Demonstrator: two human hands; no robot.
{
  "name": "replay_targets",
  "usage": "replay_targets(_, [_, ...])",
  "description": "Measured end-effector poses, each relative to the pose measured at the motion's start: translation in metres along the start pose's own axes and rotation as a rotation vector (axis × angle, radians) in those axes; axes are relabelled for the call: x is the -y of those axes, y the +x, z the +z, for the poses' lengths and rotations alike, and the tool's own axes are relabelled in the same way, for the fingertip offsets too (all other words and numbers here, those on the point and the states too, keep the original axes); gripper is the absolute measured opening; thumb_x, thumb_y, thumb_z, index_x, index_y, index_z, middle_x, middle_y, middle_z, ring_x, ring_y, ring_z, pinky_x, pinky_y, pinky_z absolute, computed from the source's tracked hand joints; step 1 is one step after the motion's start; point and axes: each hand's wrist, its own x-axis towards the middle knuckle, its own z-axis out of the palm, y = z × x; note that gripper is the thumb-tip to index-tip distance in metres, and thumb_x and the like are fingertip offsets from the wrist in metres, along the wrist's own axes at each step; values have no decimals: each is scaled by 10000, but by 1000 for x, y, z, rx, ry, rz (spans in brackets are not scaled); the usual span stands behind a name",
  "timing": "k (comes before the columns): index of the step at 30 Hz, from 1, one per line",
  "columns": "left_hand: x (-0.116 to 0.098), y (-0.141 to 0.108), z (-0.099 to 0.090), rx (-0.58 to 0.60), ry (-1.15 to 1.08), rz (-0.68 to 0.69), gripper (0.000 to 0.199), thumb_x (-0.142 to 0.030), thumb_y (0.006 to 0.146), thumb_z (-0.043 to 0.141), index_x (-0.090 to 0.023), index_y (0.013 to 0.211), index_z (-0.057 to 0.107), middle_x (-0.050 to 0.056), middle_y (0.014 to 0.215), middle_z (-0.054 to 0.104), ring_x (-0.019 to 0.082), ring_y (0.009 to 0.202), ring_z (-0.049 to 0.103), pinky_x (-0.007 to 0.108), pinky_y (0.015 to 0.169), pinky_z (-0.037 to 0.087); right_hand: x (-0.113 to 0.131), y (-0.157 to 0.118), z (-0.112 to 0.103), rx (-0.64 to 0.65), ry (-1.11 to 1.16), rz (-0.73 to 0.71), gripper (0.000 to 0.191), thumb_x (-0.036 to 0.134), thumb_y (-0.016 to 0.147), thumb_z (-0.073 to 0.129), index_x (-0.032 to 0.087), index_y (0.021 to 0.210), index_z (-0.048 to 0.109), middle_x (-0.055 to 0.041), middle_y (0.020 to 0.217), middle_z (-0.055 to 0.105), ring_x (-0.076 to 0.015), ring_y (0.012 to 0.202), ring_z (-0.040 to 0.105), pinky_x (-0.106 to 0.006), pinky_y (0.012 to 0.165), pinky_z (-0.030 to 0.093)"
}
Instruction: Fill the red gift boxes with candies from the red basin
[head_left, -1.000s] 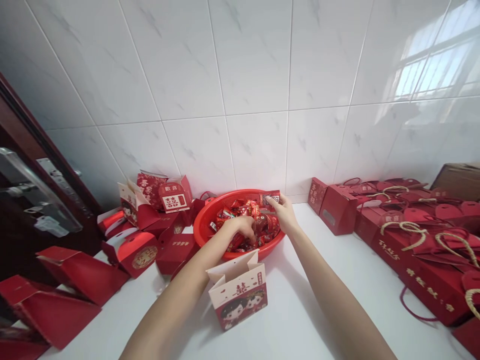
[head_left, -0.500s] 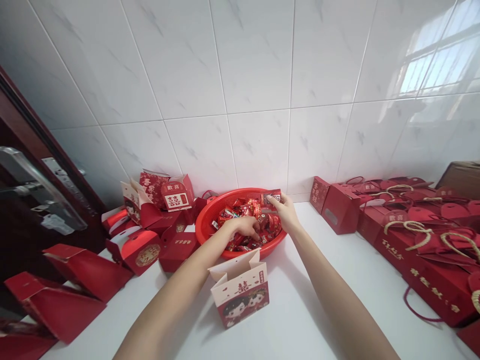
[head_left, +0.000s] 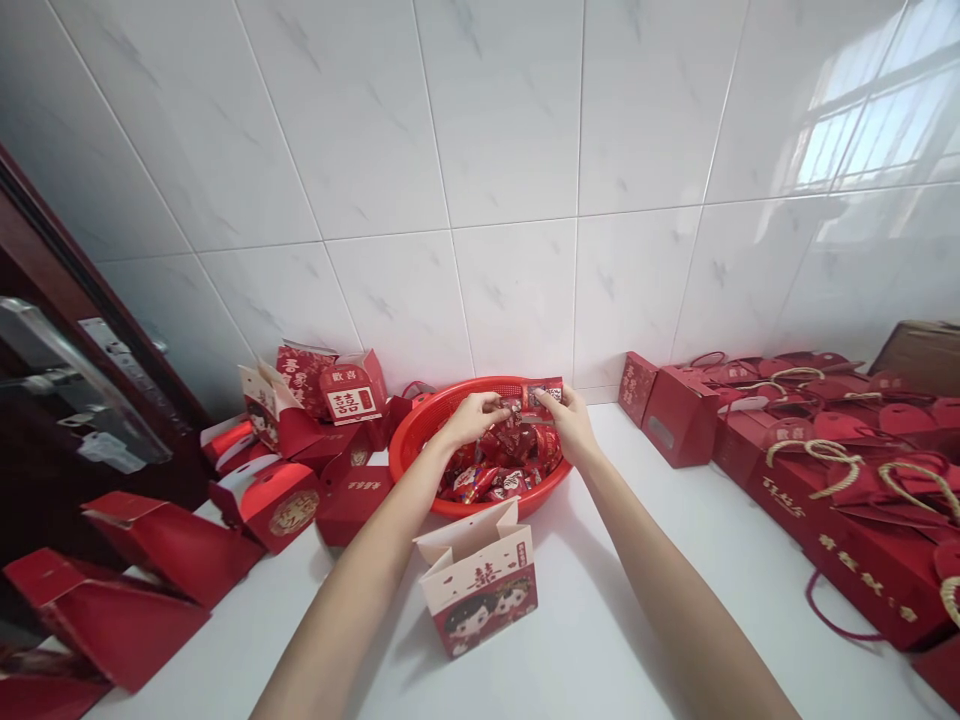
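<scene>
A red plastic basket [head_left: 405, 440] holds many wrapped candies [head_left: 480, 482] and stands against the tiled wall. Over its middle, my left hand [head_left: 475, 416] pinches a dark red wrapped candy [head_left: 510, 412] between thumb and fingers. At the basket's right rim, my right hand [head_left: 568, 418] is closed on a red candy packet [head_left: 541, 396] with pale printing. The two held pieces are close together. In front of the basket stands an upright cream-and-red gift box [head_left: 486, 590], its top open, with two cartoon faces on its front. What lies inside it is hidden.
Red gift boxes [head_left: 277, 500] crowd the left side near a dark door with a metal handle [head_left: 82, 380]. Rows of red boxes with rope handles [head_left: 817, 480] fill the right. A brown carton [head_left: 919, 365] sits at the far right back.
My left hand has risen out of the candies toward the back of the basket and now holds a candy. My right hand has stayed in place with its packet.
</scene>
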Motion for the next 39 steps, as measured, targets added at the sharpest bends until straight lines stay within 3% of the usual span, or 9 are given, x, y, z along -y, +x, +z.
replay_targets(4, [-2,0,0,-30,6,46,352,-510,731,689,-175,700,585,17,704,629,190,702,579,304,686,445,0,0,0,3,-4,-3,325,421,650,778,189,847,663,-20,835,702,-189,779,654,-342,695,601])
replay_targets(11, [-3,-1,-1,-64,32,-4,371,-549,730,639,-186,758,565,2,701,598,173,664,538,282,644,412,-1,0,1,-10,29,15,343,444,636,804,195,829,668,-11,810,714,-184,736,662,-368,709,622])
replay_targets(17, [-1,1,-3,-150,112,-13,330,-510,731,614,-189,709,541,-22,672,560,154,649,504,265,639,379,2,5,-4,32,204,106,274,386,646,831,215,798,681,-14,797,725,-200,763,684,-410,770,624])
replay_targets(23, [1,2,-2,-219,30,-45,231,-401,752,633,-180,725,572,-35,654,578,147,634,528,263,625,395,5,9,-11,63,304,182,159,322,711,773,230,818,700,-6,821,749,-203,822,697,-397,815,608])
replay_targets(28, [-1,2,-3,-259,-43,-15,310,-438,722,682,-182,653,521,-34,653,563,140,664,535,268,671,420,3,11,-13,61,322,201,136,324,714,764,236,788,693,-5,836,760,-215,866,702,-402,804,610])
replay_targets(35, [-10,-1,-1,-198,-231,57,424,-496,675,768,-142,888,676,69,918,728,204,862,655,339,812,516,0,14,-15,113,327,209,189,345,748,736,238,901,715,-29,950,772,-225,968,717,-393,885,584])
replay_targets(39, [-15,-3,0,-201,-253,108,426,-498,639,813,-149,868,723,104,1043,737,247,975,682,391,901,529,1,14,-14,110,351,234,130,314,755,726,248,865,710,-15,971,772,-210,1019,704,-368,896,582])
